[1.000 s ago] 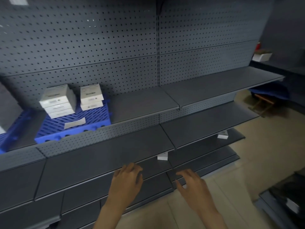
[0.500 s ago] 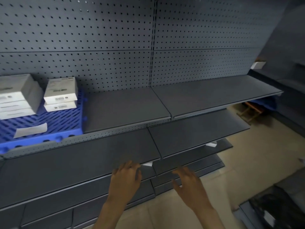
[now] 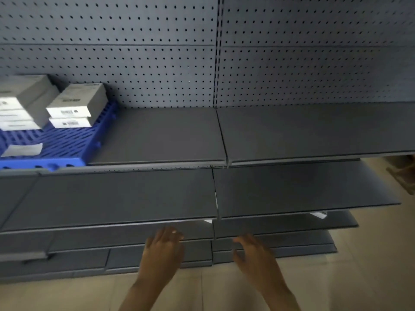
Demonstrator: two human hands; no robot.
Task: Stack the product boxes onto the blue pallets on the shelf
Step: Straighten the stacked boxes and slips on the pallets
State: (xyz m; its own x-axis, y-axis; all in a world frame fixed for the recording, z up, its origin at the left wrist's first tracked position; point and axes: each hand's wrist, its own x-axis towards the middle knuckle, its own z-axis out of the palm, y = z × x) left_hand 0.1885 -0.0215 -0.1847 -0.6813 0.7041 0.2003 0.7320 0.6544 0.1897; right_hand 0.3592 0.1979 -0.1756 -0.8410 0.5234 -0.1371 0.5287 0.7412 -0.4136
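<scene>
left hand: held palm down in front of the lower shelves, fingers loosely curved and slightly spread, released, grasping nothing.

right hand: held palm down near the left, apart from it, fingers relaxed and spread, released, grasping nothing.

blue pallet: seated on the left end of the upper shelf, front edge near the shelf lip, left part cut off by the frame edge.

product boxes: arranged in two stacks at the back of the pallet, close to the pegboard panel.

right stack: two pale boxes, one on the other, barcode labels facing forward.

left stack: at least three boxes, partly out of frame, just beside the right stack; contact between the stacks cannot be told.

paper slip: lying flat on the front part of the pallet, apart from both stacks.

second shelf: mounted below the upper shelf, beyond and above the hands. small white tag visible under its front edge.

beige floor: visible to the right and beneath the hands.

wooden object: at the right edge, too blurred to identify.
</scene>
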